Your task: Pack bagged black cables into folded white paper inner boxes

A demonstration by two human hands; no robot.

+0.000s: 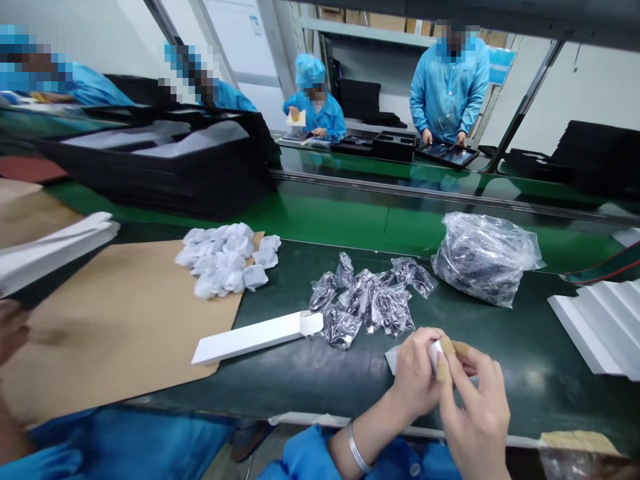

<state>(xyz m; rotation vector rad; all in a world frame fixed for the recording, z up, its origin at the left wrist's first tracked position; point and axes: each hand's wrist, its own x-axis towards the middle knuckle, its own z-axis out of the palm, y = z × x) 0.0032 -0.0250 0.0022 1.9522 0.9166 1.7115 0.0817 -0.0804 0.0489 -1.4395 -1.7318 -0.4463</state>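
Note:
My left hand [416, 379], with a metal bangle on its wrist, and my right hand [475, 417], with tape on two fingers, meet low at the table's near edge. Both are closed round a small white carton [434, 352]; one white corner pokes out to the left, and my fingers hide the rest. Just beyond my hands lies a heap of small clear bags with black cables [367, 303]. A long flat white box [255, 337] with an open end flap lies to the left of my hands.
A pile of white wrapped items [225, 261] sits on a brown cardboard sheet [110, 327]. A big clear bag of cables [483, 259] lies back right, white folded cartons [600, 327] far right, black trays [165, 167] back left. Several people in blue coats work across the green belt [350, 223].

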